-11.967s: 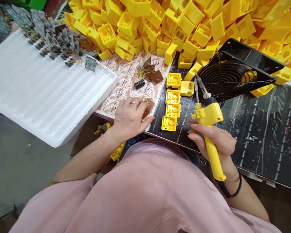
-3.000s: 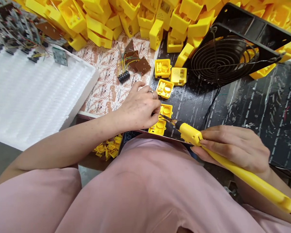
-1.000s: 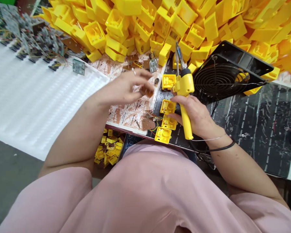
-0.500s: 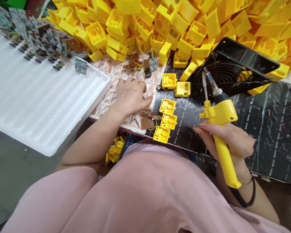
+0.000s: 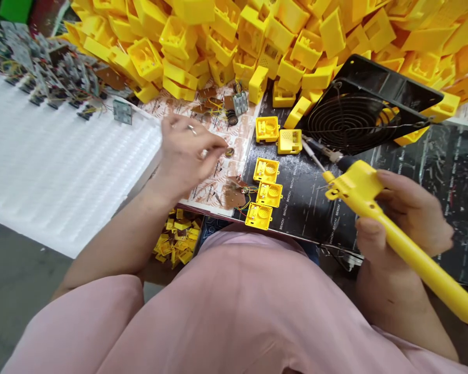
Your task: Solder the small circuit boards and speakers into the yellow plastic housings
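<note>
My left hand (image 5: 191, 153) is closed, its thumb and finger pinched at a small round dark part with a brassy face (image 5: 229, 151), just above the patterned sheet. My right hand (image 5: 407, 218) wraps around a yellow soldering gun (image 5: 364, 184), whose tip points left toward a yellow housing lying face down (image 5: 289, 142). Beside that lies an open yellow housing (image 5: 267, 129). Nearer the bench edge, three open housings (image 5: 269, 194) form a column. A brown circuit board (image 5: 234, 195) with thin coloured wires touches their left side.
Yellow housings (image 5: 226, 31) are heaped along the back. A black fan (image 5: 347, 117) with a wire grille stands at the right. White foam (image 5: 70, 171) on the left carries wired boards (image 5: 62, 72). Another wired board (image 5: 239, 104) lies behind the left hand. Yellow pieces (image 5: 177, 239) fill a container below.
My left hand has moved left and lifted slightly, with the small round part following. My right hand has moved right and tilted the soldering gun, so its tip now sits lower and further left.
</note>
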Tool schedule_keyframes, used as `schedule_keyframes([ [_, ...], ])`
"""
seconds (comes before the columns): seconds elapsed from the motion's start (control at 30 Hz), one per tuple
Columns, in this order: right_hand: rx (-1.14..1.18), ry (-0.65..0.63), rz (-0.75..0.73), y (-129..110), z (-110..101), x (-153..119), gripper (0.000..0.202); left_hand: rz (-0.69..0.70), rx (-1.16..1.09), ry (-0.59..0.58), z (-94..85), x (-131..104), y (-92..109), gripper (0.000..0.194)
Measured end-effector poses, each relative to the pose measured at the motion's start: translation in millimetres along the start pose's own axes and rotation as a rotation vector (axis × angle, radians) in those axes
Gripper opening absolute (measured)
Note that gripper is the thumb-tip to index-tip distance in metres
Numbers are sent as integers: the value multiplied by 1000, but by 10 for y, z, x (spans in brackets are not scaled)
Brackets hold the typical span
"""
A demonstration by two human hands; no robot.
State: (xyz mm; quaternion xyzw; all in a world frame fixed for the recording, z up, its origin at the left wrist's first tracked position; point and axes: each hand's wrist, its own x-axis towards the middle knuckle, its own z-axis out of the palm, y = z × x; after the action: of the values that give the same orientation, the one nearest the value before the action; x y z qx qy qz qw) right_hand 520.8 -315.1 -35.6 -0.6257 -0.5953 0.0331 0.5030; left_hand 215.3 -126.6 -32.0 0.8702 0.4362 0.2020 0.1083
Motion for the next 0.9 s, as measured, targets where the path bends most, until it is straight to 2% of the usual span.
schedule_keyframes([
  [0.07,93,206,-19,37,84,88,55,92,-58,-95,117,-19,98,23],
  [0.13,193,459,-8,85,180,173,56,114,-108,-156,230,-17,192,23],
  [0.17,215,538,5,104,216,198,55,100,-123,-171,272,-7,232,22],
  [0.2,212,564,15,115,238,204,51,79,-130,-181,302,7,267,21],
  [0.23,191,521,19,115,244,192,42,59,-131,-185,321,25,296,21],
  [0.3,132,291,5,87,218,126,25,36,-115,-195,334,65,343,22],
  [0.37,86,60,-45,41,177,40,40,27,-83,-209,334,100,379,23],
  [0.43,69,-54,-132,1,160,-20,53,24,-49,-220,339,124,407,23],
  [0.6,15,-117,-324,-87,239,5,40,46,14,-215,373,153,443,20],
  [0.77,-114,-178,-346,-189,291,84,30,87,65,-224,367,181,453,21],
  [0.9,-92,-224,-454,-186,292,145,26,101,80,-229,355,192,472,21],
])
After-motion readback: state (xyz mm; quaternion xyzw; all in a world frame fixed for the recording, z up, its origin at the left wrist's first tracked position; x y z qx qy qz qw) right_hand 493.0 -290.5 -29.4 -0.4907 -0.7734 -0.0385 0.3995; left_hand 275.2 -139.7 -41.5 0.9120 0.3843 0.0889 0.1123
